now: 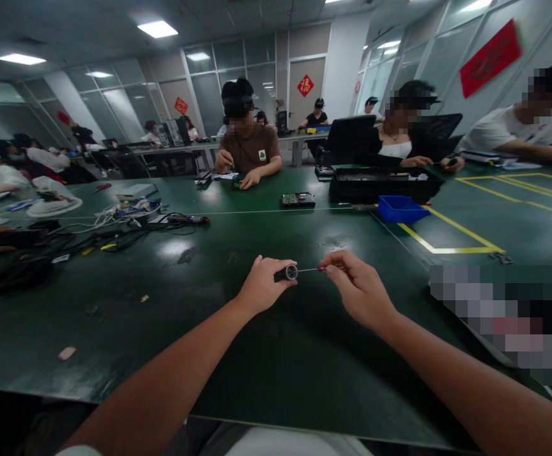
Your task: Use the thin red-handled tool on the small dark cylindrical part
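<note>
Near the middle of the view, my left hand (264, 285) is closed around a short black cylindrical part (289, 272) with a pale metallic ring at its end. That ringed end points toward me. My right hand (359, 286) grips a thin screwdriver (310, 270) by its handle, of which only a red bit shows past the fingers. Its metal shaft runs left to the side of the cylinder. Whether the tip sits in a screw or only touches the part, I cannot make out. Both hands are above the green table (257, 354).
Ahead stand a hard drive (297, 200), a blue bin (402, 210) and a long black tray (385, 187). Tangled cables (128, 221) lie at the left. A partly blurred-out item (499, 316) is at the right. A person (249, 142) works opposite, with others around.
</note>
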Demonstrator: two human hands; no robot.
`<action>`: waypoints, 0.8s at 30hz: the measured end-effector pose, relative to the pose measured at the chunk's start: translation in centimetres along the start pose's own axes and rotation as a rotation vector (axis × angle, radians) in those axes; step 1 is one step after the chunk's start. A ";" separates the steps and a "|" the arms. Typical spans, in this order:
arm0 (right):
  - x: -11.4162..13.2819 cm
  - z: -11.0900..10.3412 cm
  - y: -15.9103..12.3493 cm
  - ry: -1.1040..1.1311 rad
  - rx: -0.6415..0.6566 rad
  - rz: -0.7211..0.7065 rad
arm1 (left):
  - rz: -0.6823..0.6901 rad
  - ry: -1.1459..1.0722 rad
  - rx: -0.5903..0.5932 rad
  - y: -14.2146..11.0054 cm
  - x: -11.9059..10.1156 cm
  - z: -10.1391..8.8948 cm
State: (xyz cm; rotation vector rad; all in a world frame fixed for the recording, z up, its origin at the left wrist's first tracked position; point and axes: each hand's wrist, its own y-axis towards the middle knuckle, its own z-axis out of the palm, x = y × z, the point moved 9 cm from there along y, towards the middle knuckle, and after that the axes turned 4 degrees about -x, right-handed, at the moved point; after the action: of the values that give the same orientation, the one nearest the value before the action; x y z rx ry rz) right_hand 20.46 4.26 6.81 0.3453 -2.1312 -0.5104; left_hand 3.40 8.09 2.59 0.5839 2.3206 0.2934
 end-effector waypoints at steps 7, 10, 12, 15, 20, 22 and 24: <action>-0.3 0.0 0.0 -0.074 -0.015 0.061 | 0.006 -0.014 0.003 -0.1 0.0 0.0; -0.1 0.2 0.0 -0.033 -0.008 0.033 | 0.004 -0.016 -0.010 0.0 0.1 -0.1; -0.2 0.3 -0.1 -0.029 0.001 0.039 | 0.004 -0.007 -0.011 0.0 0.0 -0.1; -0.3 0.1 -0.1 -0.073 -0.005 0.059 | 0.002 0.007 -0.002 -0.1 0.0 0.0; -0.4 0.0 0.0 -0.079 -0.024 0.066 | 0.012 -0.014 0.002 -0.1 0.0 0.0; -0.6 0.1 0.0 -0.069 -0.013 0.068 | 0.018 -0.019 -0.005 -0.1 0.0 0.0; -0.7 0.3 0.0 -0.076 0.004 0.072 | 0.020 -0.015 -0.008 0.0 0.0 0.0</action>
State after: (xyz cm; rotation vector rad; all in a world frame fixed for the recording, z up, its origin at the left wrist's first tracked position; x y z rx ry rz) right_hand 20.65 4.66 6.17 0.2536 -2.2101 -0.4851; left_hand 3.38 8.08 2.54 0.6045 2.2995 0.3063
